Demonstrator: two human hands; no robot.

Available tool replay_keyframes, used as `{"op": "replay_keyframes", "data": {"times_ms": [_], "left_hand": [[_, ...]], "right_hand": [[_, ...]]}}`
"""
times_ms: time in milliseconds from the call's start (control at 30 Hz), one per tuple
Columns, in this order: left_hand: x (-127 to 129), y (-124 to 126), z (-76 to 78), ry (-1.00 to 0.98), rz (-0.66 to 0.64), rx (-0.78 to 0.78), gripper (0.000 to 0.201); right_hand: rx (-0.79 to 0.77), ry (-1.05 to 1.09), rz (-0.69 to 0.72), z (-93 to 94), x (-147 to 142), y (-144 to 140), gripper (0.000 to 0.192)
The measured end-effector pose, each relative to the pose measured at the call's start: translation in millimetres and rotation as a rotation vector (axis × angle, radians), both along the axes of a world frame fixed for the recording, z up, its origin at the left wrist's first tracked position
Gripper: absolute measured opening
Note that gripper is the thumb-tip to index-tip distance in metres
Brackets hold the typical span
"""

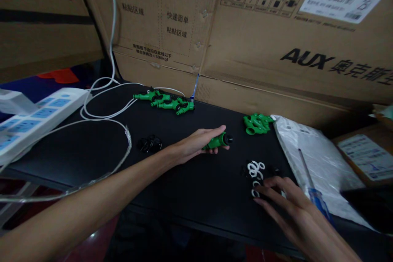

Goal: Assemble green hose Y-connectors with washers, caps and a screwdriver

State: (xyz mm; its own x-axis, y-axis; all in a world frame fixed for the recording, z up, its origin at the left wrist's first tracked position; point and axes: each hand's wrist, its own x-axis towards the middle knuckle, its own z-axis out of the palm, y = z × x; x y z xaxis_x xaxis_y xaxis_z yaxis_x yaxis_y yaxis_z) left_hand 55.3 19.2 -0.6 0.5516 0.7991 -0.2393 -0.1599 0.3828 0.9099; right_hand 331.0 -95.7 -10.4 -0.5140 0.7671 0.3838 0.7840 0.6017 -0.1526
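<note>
Firmly, left hand (196, 144) grip clamped on green plastic nozzle (217, 141); right hand (294, 208) fingers spread over white rings (255, 167)

Non-task: white power strip (37, 116) far left w/ white cable (104, 102) looped on black table (190, 196), assembled green nozzles (166, 101) far centre, black parts (149, 143) mid-left, screwdriver (313, 188) on plastic bag (319, 159) right, cardboard boxes (276, 28) behind.

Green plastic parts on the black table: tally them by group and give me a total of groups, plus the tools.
Green part held in the left hand: 1
Cluster of assembled green parts at the back, near the white cable: 1
Pile of green parts by the plastic bag: 1
Screwdriver with blue handle: 1
Total: 4
Pieces within each cluster are too blurred to count.
</note>
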Motion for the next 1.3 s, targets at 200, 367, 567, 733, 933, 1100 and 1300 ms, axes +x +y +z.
{"op": "replay_keyframes", "data": {"times_ms": [200, 367, 567, 733, 933, 1100, 1300], "left_hand": [[0.6, 0.3, -0.2, -0.035, -0.006, -0.07, 0.046], [-0.5, 0.8, -1.5, -0.045, 0.012, -0.061, 0.044], [-1.2, 2.9, -1.9, -0.036, 0.005, -0.043, 0.044], [-1.0, 3.9, -3.9, -0.028, -0.014, -0.041, 0.043], [-0.6, 5.4, -5.7, -0.018, -0.017, -0.051, 0.044], [-0.6, 4.9, -8.0, -0.03, -0.027, -0.028, 0.046], [-0.9, 1.9, -5.8, -0.03, -0.017, -0.023, 0.046]], "right_hand": [[-0.066, 0.105, -0.009, -7.7, 2.2, 4.0, 0.017], [-0.115, 0.044, 0.038, 4.9, -12.9, 9.2, 0.015], [-0.043, 0.014, 0.053, 16.8, -5.4, 10.1, 0.016], [-0.076, 0.035, 0.011, 8.8, 12.5, 3.4, 0.016], [-0.117, 0.13, -0.007, -0.9, -4.2, 6.0, 0.015], [-0.033, 0.188, 0.051, 38.2, -34.3, 21.1, 0.015], [0.001, 0.22, 0.142, 65.1, -67.2, 58.6, 0.014]]}}
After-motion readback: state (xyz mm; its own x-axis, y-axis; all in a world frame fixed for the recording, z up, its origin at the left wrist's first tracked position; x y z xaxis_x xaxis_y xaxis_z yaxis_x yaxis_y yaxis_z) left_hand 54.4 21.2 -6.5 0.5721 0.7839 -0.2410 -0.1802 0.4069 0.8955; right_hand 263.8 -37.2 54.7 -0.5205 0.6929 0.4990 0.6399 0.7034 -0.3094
